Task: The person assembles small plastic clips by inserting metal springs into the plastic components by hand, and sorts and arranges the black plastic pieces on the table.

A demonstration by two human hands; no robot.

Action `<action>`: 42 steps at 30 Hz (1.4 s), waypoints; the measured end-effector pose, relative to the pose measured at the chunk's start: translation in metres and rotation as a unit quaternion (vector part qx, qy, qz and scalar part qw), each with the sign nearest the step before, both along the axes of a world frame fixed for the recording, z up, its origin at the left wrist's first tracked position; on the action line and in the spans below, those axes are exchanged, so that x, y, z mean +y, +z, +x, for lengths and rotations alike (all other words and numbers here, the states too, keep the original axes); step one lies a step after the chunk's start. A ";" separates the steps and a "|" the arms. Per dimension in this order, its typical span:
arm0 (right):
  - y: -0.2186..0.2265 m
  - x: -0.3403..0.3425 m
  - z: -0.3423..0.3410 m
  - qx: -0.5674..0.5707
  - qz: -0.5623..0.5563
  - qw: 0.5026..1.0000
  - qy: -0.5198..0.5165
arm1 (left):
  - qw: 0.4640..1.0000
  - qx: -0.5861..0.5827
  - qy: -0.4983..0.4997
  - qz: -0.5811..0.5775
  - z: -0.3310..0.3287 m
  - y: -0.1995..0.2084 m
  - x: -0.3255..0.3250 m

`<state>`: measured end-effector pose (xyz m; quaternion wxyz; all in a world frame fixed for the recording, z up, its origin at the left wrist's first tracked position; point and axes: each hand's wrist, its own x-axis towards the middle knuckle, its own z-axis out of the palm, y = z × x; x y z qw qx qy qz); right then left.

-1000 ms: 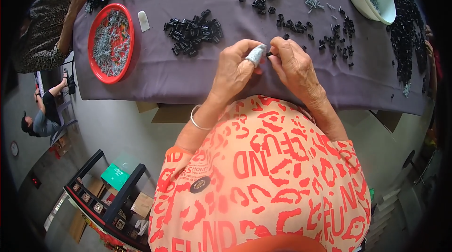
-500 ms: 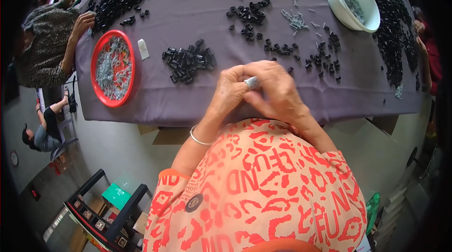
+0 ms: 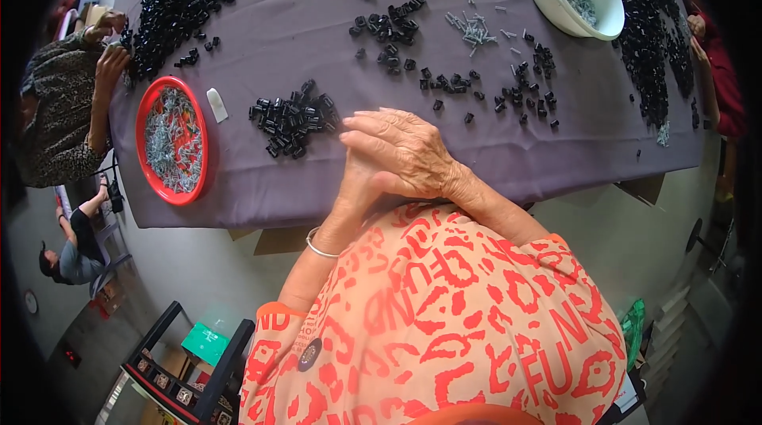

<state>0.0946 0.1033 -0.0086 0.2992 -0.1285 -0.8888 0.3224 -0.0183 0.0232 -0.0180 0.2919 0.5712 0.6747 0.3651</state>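
Observation:
My right hand (image 3: 406, 151) lies across my left hand (image 3: 359, 185) in front of my body, at the near side of the table. The right fingers are stretched out toward the left, and I see nothing in them. Most of the left hand, with its fingers, is hidden underneath, so whether it holds anything does not show. Just beyond the fingertips sits a small heap of black plastic pieces (image 3: 292, 119). More loose black pieces (image 3: 448, 85) are scattered on the cloth farther off to the right.
A red tray (image 3: 203, 143) of small clear-grey parts stands left, beside a white flat piece (image 3: 217, 106). A white basin (image 3: 609, 8) with similar parts is far right. Large black heaps (image 3: 178, 16) line both sides. Co-workers' hands (image 3: 109, 60) are at the left and right edges.
The right hand has swung left over the left hand and its fingers have straightened. The grey ring-like thing seen between the hands earlier is now out of sight. The whole view has shifted slightly.

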 end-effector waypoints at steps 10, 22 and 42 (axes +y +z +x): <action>0.016 0.045 0.055 0.037 0.027 0.964 -0.264 | 0.902 -0.364 0.098 -0.212 0.004 0.037 0.006; 0.006 0.117 0.072 -0.159 0.203 0.945 -0.201 | 0.974 0.046 0.223 -0.017 -0.075 0.040 0.000; 0.022 0.063 0.107 0.002 -0.045 0.952 -0.302 | 0.964 0.244 0.034 0.102 -0.009 0.033 0.087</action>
